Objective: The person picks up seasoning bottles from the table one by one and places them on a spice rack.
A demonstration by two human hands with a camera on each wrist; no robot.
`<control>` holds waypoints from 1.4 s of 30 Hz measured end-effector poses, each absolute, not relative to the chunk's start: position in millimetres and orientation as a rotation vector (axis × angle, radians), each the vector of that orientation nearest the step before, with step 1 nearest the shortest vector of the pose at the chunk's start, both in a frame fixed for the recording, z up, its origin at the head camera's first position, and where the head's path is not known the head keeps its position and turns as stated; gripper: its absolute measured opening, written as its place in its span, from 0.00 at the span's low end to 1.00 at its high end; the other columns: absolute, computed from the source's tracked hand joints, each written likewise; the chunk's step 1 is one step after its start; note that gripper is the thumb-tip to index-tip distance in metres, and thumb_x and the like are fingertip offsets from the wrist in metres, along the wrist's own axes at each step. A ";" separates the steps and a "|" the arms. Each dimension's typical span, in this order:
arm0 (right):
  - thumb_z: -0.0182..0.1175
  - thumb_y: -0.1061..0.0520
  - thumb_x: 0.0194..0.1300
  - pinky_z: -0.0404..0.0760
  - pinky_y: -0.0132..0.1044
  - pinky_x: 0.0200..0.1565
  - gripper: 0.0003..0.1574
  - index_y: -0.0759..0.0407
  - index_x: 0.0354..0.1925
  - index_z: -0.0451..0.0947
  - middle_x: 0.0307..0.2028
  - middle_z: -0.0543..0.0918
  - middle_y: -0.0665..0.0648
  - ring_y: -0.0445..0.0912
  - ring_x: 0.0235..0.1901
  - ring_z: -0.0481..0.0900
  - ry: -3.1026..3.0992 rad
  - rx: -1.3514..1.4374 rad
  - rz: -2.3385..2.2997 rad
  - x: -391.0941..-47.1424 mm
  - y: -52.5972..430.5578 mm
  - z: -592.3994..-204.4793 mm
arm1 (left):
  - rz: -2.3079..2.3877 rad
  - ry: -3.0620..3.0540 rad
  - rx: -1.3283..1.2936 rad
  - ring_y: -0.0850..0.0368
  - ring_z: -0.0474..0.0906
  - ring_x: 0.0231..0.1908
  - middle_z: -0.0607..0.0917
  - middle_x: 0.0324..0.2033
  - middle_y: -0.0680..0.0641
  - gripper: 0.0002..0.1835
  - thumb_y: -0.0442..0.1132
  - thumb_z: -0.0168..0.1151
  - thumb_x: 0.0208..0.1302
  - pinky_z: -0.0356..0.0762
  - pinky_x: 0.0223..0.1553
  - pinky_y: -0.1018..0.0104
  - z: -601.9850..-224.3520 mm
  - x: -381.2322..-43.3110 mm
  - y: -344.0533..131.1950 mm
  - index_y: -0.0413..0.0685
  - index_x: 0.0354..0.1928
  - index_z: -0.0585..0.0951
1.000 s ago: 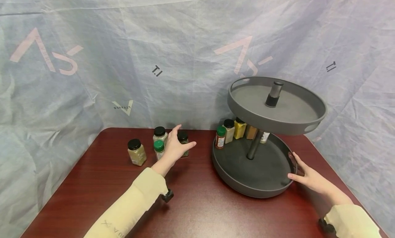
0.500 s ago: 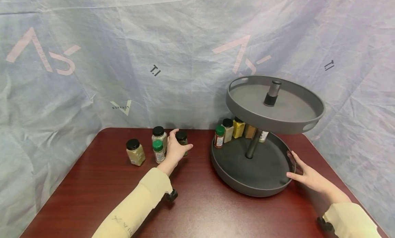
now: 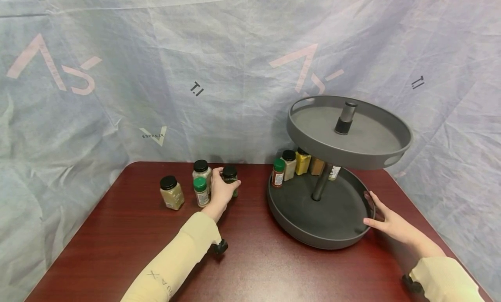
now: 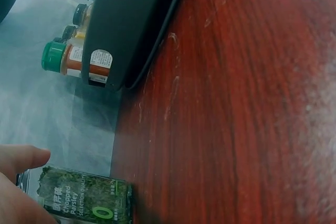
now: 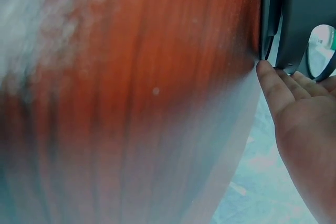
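My left hand (image 3: pixel 222 192) is round the upper part of a jar of chopped parsley (image 4: pixel 86 195), thumb on one side and fingers on the other; the black lid shows between them in the head view. Left of this hand stand a small green-capped spice bottle (image 3: pixel 201 193) and a black-lidded jar (image 3: pixel 201 169). Farther left is a pale green spice jar (image 3: pixel 172 193). My right hand (image 3: pixel 395 226) rests at the right rim of a dark grey two-tier turntable (image 3: pixel 313 240), fingers fairly straight and spread along it, thumb tip over the rim.
On the lower tier's back left, several spice containers stand in a row, among them a green-capped red bottle (image 3: pixel 278 173) and a yellow jar (image 3: pixel 303 162). The upper tier (image 3: pixel 348 156) overhangs them on a central post (image 3: pixel 322 186). A grey cloth (image 3: pixel 235 75) hangs behind the table (image 3: pixel 250 267).
My left hand has moved slightly down and its thumb and fingers have drawn in round the parsley jar. The right hand keeps its place at the rim. The head view has shifted slightly.
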State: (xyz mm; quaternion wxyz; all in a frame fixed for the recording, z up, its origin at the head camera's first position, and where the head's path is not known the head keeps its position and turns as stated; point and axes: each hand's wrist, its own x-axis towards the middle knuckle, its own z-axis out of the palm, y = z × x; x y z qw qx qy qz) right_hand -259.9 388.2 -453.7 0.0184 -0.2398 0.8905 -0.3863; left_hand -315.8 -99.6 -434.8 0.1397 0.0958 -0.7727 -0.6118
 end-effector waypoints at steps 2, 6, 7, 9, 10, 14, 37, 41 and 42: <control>0.60 0.62 0.64 0.59 0.09 0.49 0.57 0.67 0.73 0.30 0.70 0.46 0.75 0.13 0.60 0.47 2.768 -0.746 -1.193 -259.6 388.1 -453.8 | -1.778 -2.223 0.269 0.43 0.67 0.55 0.68 0.53 0.39 0.33 0.31 0.70 0.52 0.67 0.56 0.49 -435.7 -316.5 -99.8 0.43 0.57 0.64; 0.60 0.62 0.64 0.59 0.09 0.49 0.57 0.67 0.73 0.31 0.73 0.47 0.63 0.13 0.60 0.48 2.771 -0.746 -1.205 -259.1 388.0 -453.3 | -1.783 -2.220 0.250 0.44 0.68 0.56 0.70 0.54 0.39 0.33 0.31 0.71 0.51 0.68 0.56 0.49 -437.0 -317.8 -100.9 0.43 0.57 0.64; 0.60 0.62 0.64 0.59 0.09 0.49 0.57 0.67 0.73 0.30 0.73 0.47 0.57 0.13 0.60 0.48 2.767 -0.754 -1.209 -258.9 388.0 -453.1 | -1.777 -2.225 0.249 0.44 0.68 0.56 0.70 0.54 0.38 0.33 0.31 0.71 0.51 0.68 0.56 0.49 -437.0 -317.9 -101.4 0.43 0.57 0.64; 0.60 0.63 0.63 0.59 0.09 0.49 0.57 0.68 0.73 0.31 0.72 0.48 0.44 0.14 0.60 0.48 2.764 -0.770 -1.224 -259.0 387.6 -452.5 | -1.765 -2.236 0.249 0.44 0.68 0.56 0.71 0.54 0.38 0.33 0.31 0.71 0.51 0.69 0.55 0.49 -436.7 -318.0 -102.2 0.44 0.57 0.64; 0.60 0.63 0.63 0.59 0.09 0.49 0.57 0.68 0.73 0.31 0.70 0.48 0.38 0.14 0.60 0.49 2.763 -0.779 -1.232 -259.0 387.3 -452.3 | -1.758 -2.241 0.253 0.44 0.69 0.56 0.71 0.54 0.38 0.33 0.32 0.71 0.51 0.69 0.55 0.50 -435.9 -317.6 -102.6 0.44 0.57 0.64; 0.61 0.65 0.61 0.58 0.08 0.50 0.57 0.70 0.72 0.33 0.66 0.49 0.27 0.14 0.60 0.49 2.764 -0.817 -1.248 -259.3 386.1 -451.9 | -1.755 -2.251 0.256 0.43 0.69 0.55 0.72 0.53 0.38 0.33 0.32 0.72 0.50 0.70 0.54 0.50 -433.8 -316.2 -103.3 0.44 0.57 0.65; 0.61 0.66 0.61 0.58 0.09 0.50 0.56 0.72 0.71 0.32 0.64 0.49 0.25 0.14 0.60 0.50 2.747 -0.843 -1.283 -258.3 384.3 -451.3 | -1.721 -2.376 0.159 0.44 0.73 0.49 0.74 0.49 0.40 0.31 0.34 0.73 0.49 0.76 0.45 0.52 -414.3 -314.2 -97.0 0.46 0.55 0.69; 0.61 0.67 0.61 0.58 0.09 0.50 0.56 0.73 0.71 0.33 0.64 0.49 0.24 0.14 0.59 0.50 2.747 -0.846 -1.287 -258.1 384.6 -451.5 | -1.709 -2.400 0.147 0.45 0.74 0.48 0.75 0.48 0.41 0.32 0.34 0.74 0.47 0.76 0.44 0.53 -405.1 -315.0 -94.4 0.47 0.54 0.69; 0.61 0.67 0.61 0.58 0.09 0.50 0.56 0.73 0.71 0.33 0.63 0.49 0.23 0.14 0.59 0.50 2.747 -0.847 -1.287 -258.2 384.7 -451.6 | -1.710 -2.407 0.146 0.46 0.74 0.48 0.75 0.48 0.41 0.32 0.34 0.74 0.47 0.76 0.44 0.54 -402.3 -315.0 -93.9 0.47 0.54 0.70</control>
